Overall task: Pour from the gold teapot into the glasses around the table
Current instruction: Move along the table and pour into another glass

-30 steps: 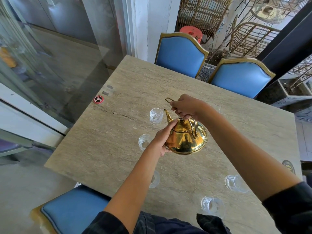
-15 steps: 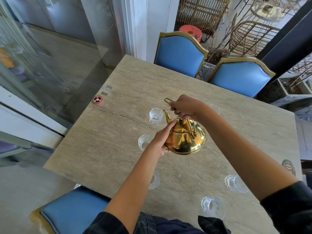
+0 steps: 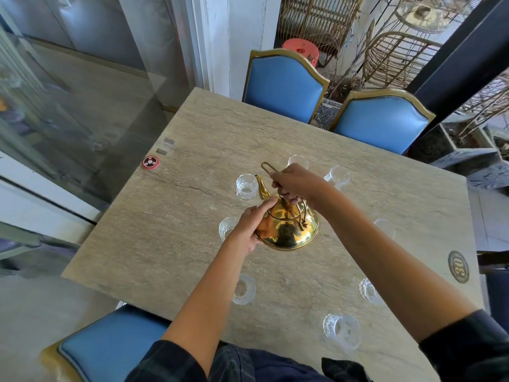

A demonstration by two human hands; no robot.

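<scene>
The gold teapot (image 3: pixel 289 230) hangs above the middle of the stone table (image 3: pixel 170 232), its spout pointing toward a clear glass (image 3: pixel 246 186) just to its far left. My right hand (image 3: pixel 296 183) grips the teapot's wire handle from above. My left hand (image 3: pixel 252 227) rests against the pot's left side, its index finger pressing the lid. Several more clear glasses ring the pot: one (image 3: pixel 226 227) by my left hand, one (image 3: pixel 243 289) partly behind my left forearm, two at the near right (image 3: pixel 343 330) (image 3: pixel 367 290), others at the far side (image 3: pixel 337 176).
Two blue chairs with gold frames (image 3: pixel 283 86) (image 3: pixel 382 121) stand at the table's far edge, another (image 3: pixel 110 346) at the near left corner. A red round disc (image 3: pixel 150 162) lies near the left edge, a number plaque (image 3: pixel 458 267) at the right. A glass wall runs along the left.
The teapot and both hands have held nearly the same pose, drifting slightly. The spout stays by the same glass.
</scene>
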